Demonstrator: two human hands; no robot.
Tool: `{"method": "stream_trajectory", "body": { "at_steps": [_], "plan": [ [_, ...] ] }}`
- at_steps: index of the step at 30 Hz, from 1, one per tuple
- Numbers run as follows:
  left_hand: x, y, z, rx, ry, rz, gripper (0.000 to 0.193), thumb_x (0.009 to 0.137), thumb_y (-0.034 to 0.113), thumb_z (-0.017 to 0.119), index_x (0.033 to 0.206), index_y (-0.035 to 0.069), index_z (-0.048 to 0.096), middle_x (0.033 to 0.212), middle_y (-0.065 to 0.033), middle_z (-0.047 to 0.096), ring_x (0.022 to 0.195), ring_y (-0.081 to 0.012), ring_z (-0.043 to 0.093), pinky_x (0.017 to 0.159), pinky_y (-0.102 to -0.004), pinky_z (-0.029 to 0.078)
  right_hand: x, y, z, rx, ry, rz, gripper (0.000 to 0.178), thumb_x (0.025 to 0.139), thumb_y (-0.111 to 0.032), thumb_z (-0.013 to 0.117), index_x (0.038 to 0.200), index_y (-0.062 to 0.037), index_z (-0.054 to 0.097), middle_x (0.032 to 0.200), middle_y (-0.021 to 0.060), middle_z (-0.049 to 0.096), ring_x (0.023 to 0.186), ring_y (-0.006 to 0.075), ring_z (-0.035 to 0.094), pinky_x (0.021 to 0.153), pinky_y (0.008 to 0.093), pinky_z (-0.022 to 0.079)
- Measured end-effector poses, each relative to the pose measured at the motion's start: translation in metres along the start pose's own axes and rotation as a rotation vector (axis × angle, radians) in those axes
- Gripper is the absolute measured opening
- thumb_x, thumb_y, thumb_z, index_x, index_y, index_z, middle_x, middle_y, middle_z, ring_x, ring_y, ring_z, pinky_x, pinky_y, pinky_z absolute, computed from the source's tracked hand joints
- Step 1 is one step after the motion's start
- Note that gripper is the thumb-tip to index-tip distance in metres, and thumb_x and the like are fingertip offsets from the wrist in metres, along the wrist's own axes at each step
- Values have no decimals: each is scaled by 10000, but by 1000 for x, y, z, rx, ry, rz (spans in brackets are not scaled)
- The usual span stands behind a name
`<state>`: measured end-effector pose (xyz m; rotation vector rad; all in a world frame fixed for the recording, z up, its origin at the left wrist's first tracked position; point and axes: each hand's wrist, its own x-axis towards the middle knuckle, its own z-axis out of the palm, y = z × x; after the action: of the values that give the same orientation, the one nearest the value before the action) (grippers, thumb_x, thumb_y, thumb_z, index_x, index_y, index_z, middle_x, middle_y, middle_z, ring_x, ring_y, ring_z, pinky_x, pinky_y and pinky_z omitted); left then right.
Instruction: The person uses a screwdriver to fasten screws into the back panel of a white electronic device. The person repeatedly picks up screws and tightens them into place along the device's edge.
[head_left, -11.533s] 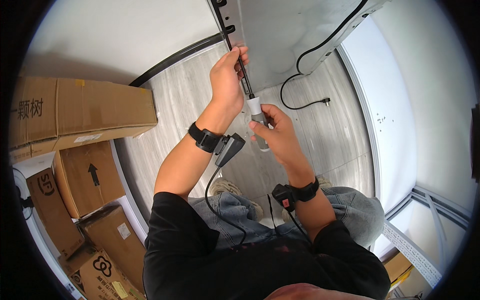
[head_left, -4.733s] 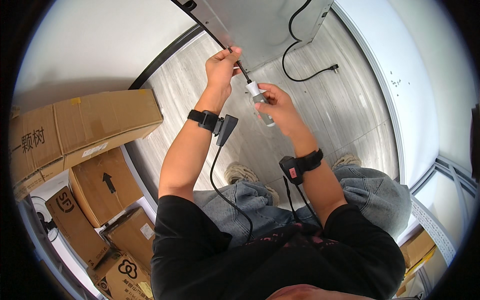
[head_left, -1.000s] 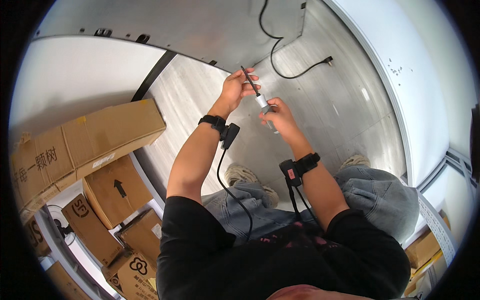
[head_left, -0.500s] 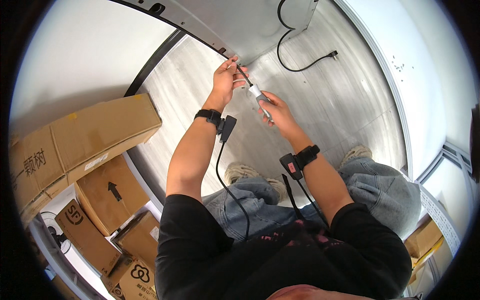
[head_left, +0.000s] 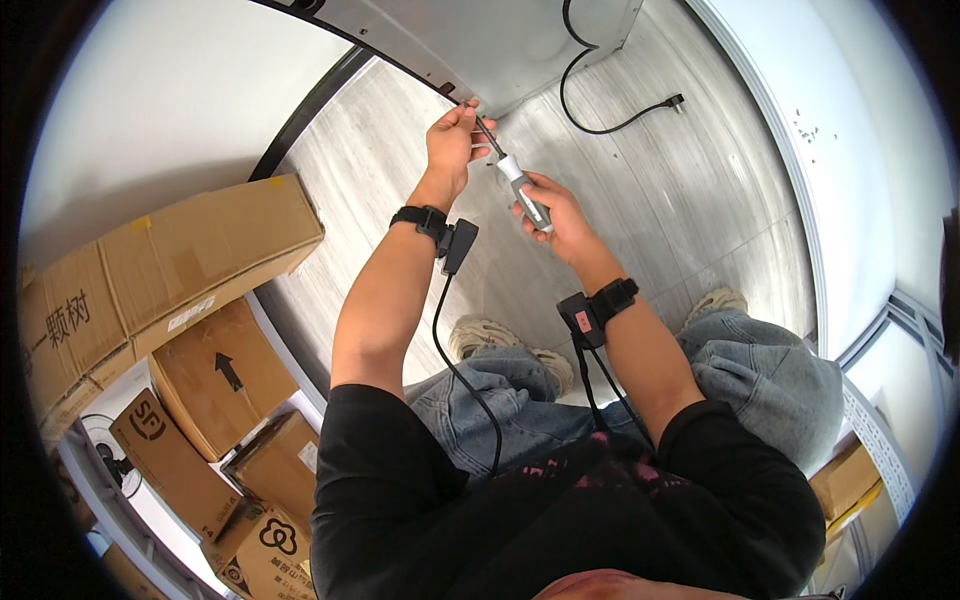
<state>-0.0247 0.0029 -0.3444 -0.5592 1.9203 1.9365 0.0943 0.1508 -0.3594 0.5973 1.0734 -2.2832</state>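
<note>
In my right hand [head_left: 560,220] is a screwdriver [head_left: 526,192] with a grey and white handle, its dark shaft slanting up and to the left. My left hand [head_left: 452,148] is closed around the shaft's far end, thumb and forefinger pinched at the lower edge of a grey metal appliance panel [head_left: 500,50]. The other fingers curl behind the shaft. The tip, and any screw at it, is hidden by these fingers. Both wrists wear black straps with small black boxes and cables.
A black power cord [head_left: 620,130] with a plug lies on the pale wood-look floor [head_left: 690,210], right of the panel. Cardboard boxes [head_left: 225,375] stack at the left, near a long carton [head_left: 200,255]. A white wall [head_left: 800,150] and metal shelving [head_left: 880,430] stand at the right.
The view has shifted slightly. My right hand has turned a little on the screwdriver's handle, showing more of it. The left hand stays at the panel's edge.
</note>
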Motion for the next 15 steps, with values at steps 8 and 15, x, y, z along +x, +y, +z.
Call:
{"method": "stream_trajectory", "body": {
  "at_steps": [8,15],
  "plan": [
    [0,2,4,27,31,-11,227,946,220,499,1117,105,594,856,-42,664,679,-97,591,550,-215,467,0,-8,-7,50,-55,16,435,885,-227,515,1267,-26,462,731,56,596,482,87,497,361,201,299],
    [-4,9,4,58,48,-32,231,946,178,486,1128,68,576,856,-52,671,631,-75,563,528,-214,478,3,-7,-9,101,-75,48,422,894,-233,497,1250,-8,466,719,70,599,478,94,499,348,195,300]
  ]
}}
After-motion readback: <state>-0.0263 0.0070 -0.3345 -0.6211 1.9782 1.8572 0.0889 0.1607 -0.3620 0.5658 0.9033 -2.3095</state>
